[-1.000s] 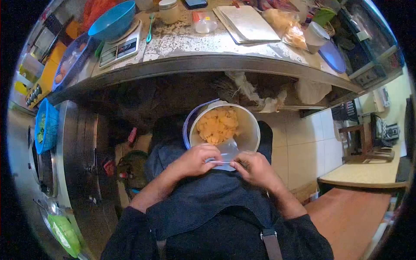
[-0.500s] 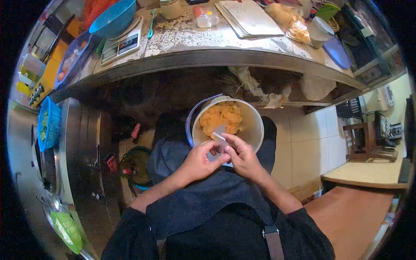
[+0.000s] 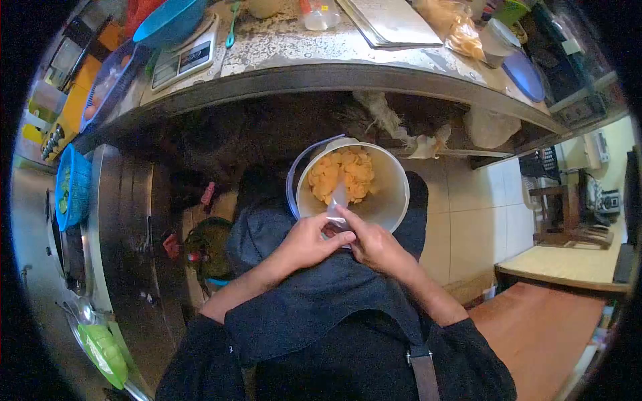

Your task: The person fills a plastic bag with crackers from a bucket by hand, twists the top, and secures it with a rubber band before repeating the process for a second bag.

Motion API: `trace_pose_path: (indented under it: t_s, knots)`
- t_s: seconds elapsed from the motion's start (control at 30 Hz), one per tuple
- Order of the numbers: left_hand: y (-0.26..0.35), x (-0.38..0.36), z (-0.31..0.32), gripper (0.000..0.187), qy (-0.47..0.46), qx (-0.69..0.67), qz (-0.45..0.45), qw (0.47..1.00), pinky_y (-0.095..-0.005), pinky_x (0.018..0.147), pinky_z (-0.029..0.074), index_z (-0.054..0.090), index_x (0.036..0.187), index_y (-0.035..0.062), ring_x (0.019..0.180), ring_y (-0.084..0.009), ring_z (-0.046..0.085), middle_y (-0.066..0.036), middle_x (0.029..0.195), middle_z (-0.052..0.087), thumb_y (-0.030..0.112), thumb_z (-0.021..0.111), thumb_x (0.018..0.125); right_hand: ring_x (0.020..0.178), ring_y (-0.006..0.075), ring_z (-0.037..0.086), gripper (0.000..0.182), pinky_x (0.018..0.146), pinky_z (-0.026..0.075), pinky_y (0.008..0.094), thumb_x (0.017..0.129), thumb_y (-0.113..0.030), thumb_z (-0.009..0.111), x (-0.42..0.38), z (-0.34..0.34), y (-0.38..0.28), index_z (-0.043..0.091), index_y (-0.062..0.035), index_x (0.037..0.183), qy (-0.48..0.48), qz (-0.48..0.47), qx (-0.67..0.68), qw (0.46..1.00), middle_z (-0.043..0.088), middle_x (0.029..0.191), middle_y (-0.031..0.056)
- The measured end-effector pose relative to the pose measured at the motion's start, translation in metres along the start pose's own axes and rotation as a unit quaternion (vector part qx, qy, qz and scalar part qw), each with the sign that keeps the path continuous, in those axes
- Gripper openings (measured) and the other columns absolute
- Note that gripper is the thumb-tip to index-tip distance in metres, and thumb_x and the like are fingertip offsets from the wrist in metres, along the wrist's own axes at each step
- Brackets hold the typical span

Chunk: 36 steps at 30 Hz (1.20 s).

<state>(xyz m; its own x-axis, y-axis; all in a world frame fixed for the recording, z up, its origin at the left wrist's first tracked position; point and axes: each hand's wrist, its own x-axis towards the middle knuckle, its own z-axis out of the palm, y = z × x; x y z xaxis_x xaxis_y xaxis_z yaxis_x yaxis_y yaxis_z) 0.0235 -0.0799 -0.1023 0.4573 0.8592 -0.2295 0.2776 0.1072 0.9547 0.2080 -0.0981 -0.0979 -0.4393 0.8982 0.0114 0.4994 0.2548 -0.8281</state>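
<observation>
A white bucket (image 3: 394, 194) stands between my knees, with a pile of thin orange-yellow chips (image 3: 344, 170) inside. Over its near rim, a small clear plastic bag (image 3: 338, 202) is pinched in both hands, its upper end reaching toward the chips. My left hand (image 3: 309, 242) closes on the bag's lower left part. From the other side my right hand (image 3: 376, 244) grips it, thumb and fingers close to those of the left. The part of the bag between the palms is hidden.
Ahead is a worn worktable (image 3: 281, 57) with a kitchen scale (image 3: 187, 63), a blue bowl (image 3: 170, 23), a notebook (image 3: 394, 23) and a bag of food (image 3: 461, 37). A blue basket (image 3: 73, 187) stands to the left. At the right is a brown board (image 3: 542, 341).
My right hand has turned slightly, its fingers now lying lower along the bag. The bag shows more upright above the hands. The view has shifted a little.
</observation>
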Motion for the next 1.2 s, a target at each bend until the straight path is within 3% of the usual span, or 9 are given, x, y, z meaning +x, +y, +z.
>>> trace_pose_path:
  t_s: [0.23, 0.27, 0.33, 0.4, 0.5, 0.57, 0.67, 0.87, 1.2]
  knots:
    - [-0.015, 0.004, -0.006, 0.022, 0.044, 0.101, -0.008, 0.994, -0.0328, 0.066, 0.051, 0.066, 0.091, 0.0004, 0.07, -0.0207, 0.065, -0.015, 0.081, 0.068, 0.019, 0.067, 0.081, 0.089, 0.0408, 0.062, 0.049, 0.079, 0.049, 0.0469, 0.081, -0.011, 0.061, 0.015, -0.034, 0.006, 0.049, -0.0057, 0.129, -0.177, 0.06, -0.024, 0.982, 0.064, 0.095, 0.0244]
    - [-0.009, 0.002, -0.01, 0.021, 0.039, 0.097, -0.022, 0.994, -0.0326, 0.064, 0.05, 0.066, 0.09, 0.0003, 0.069, -0.0204, 0.065, -0.015, 0.08, 0.068, 0.019, 0.067, 0.081, 0.09, 0.0397, 0.063, 0.041, 0.081, 0.05, 0.0441, 0.082, -0.017, 0.062, 0.026, -0.039, 0.019, 0.057, -0.0045, 0.121, -0.15, 0.064, 0.013, 0.987, 0.065, 0.097, 0.0231]
    - [-0.008, -0.001, -0.013, 0.018, 0.035, 0.09, -0.039, 0.995, -0.0317, 0.062, 0.05, 0.065, 0.087, 0.0002, 0.067, -0.0187, 0.064, -0.014, 0.079, 0.068, 0.017, 0.067, 0.08, 0.094, 0.0368, 0.063, 0.034, 0.084, 0.05, 0.0426, 0.085, -0.021, 0.058, 0.06, -0.034, 0.042, 0.061, -0.0027, 0.114, -0.025, 0.088, -0.091, 0.992, 0.065, 0.099, 0.0221]
    - [-0.013, 0.0, -0.013, 0.015, 0.039, 0.085, -0.039, 0.995, -0.0305, 0.06, 0.049, 0.063, 0.084, 0.0002, 0.066, -0.0161, 0.063, -0.012, 0.078, 0.067, 0.014, 0.067, 0.079, 0.1, 0.0352, 0.062, 0.032, 0.087, 0.048, 0.0433, 0.087, -0.021, 0.054, 0.108, -0.012, 0.08, 0.062, -0.0026, 0.111, -0.006, 0.136, -0.159, 0.978, 0.063, 0.108, 0.0211]
    - [-0.006, -0.005, -0.012, 0.014, 0.037, 0.056, -0.024, 0.997, -0.0283, 0.06, 0.049, 0.06, 0.081, -0.0001, 0.067, -0.0123, 0.062, -0.01, 0.076, 0.066, 0.011, 0.068, 0.078, 0.097, 0.0345, 0.063, 0.028, 0.084, 0.049, 0.0423, 0.081, -0.019, 0.058, 0.169, 0.041, 0.174, 0.067, -0.003, 0.103, 0.045, 0.139, -0.197, 0.969, 0.066, 0.102, 0.0191]
    - [0.002, -0.011, -0.014, 0.01, 0.003, 0.019, -0.006, 1.0, -0.0265, 0.064, 0.049, 0.059, 0.088, -0.0003, 0.071, -0.0094, 0.06, -0.005, 0.08, 0.065, 0.006, 0.063, 0.082, 0.096, 0.0347, 0.063, 0.028, 0.083, 0.049, 0.0426, 0.079, -0.021, 0.059, 0.196, 0.063, 0.201, 0.067, -0.0032, 0.1, 0.03, 0.143, -0.336, 0.93, 0.067, 0.102, 0.0179]
    - [-0.02, -0.019, -0.011, 0.015, -0.02, -0.111, -0.013, 0.994, -0.0241, 0.07, 0.048, 0.058, 0.1, 0.0006, 0.077, -0.0074, 0.057, 0.0, 0.086, 0.061, 0.0, 0.057, 0.085, 0.092, 0.034, 0.064, 0.027, 0.078, 0.049, 0.0441, 0.079, -0.025, 0.063, 0.201, 0.079, 0.236, 0.067, -0.0033, 0.094, 0.156, 0.061, -0.338, 0.926, 0.067, 0.098, 0.0177]
    - [-0.032, -0.025, -0.023, 0.021, -0.044, -0.078, -0.048, 0.995, -0.0221, 0.068, 0.046, 0.057, 0.109, 0.0011, 0.076, -0.0051, 0.054, 0.001, 0.083, 0.06, 0.004, 0.058, 0.088, 0.091, 0.0344, 0.064, 0.028, 0.077, 0.049, 0.0444, 0.079, -0.027, 0.064, 0.209, 0.082, 0.254, 0.067, -0.0038, 0.094, 0.148, 0.112, -0.333, 0.925, 0.067, 0.097, 0.0177]
    - [-0.025, -0.012, -0.015, 0.017, -0.074, -0.079, -0.068, 0.992, -0.021, 0.061, 0.045, 0.058, 0.104, 0.0013, 0.068, -0.0038, 0.053, 0.002, 0.077, 0.059, 0.011, 0.06, 0.09, 0.088, 0.0349, 0.064, 0.029, 0.074, 0.05, 0.0449, 0.079, -0.029, 0.065, 0.204, 0.073, 0.247, 0.068, -0.0046, 0.093, 0.117, 0.132, -0.301, 0.937, 0.067, 0.095, 0.0178]
